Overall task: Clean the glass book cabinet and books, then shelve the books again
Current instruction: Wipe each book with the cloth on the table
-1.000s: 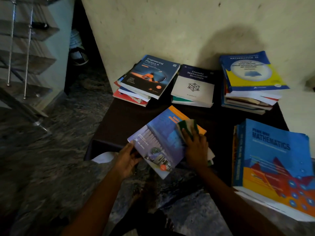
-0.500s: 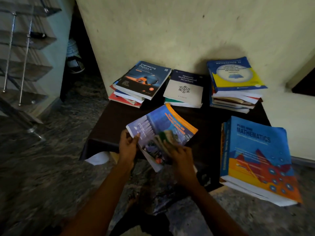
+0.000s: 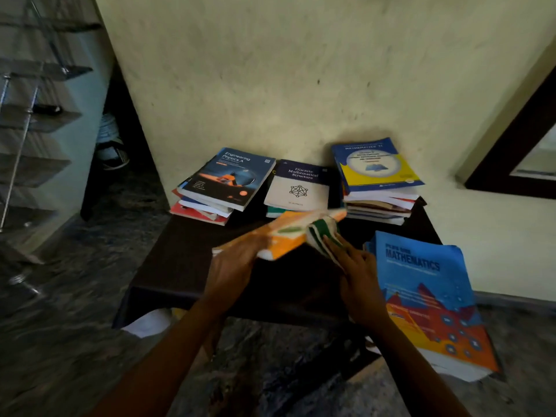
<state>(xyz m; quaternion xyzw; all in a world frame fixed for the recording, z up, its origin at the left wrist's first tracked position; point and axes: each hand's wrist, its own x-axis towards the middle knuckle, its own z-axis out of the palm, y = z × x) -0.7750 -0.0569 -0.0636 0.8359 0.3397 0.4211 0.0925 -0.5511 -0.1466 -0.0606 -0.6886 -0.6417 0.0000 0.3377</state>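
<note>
Left hand (image 3: 233, 266) gripped one orange book (image 3: 288, 236), blurred, tilted above the dark worktop (image 3: 180, 266). Right hand (image 3: 358, 278), fingers extended, pressed one green-white cloth (image 3: 323, 233) against the book's right end. Beyond the hands: three book stacks (image 3: 222, 188) along the wall. Right of the right hand: one blue Mathematics book (image 3: 427, 296). Far left: glass shelves (image 3: 33, 115).

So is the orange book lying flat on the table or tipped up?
Tipped up. The orange book is lifted off the dark table in the left hand, spine edge facing the camera, with the right hand pressing a green-and-white cloth against it.
</note>
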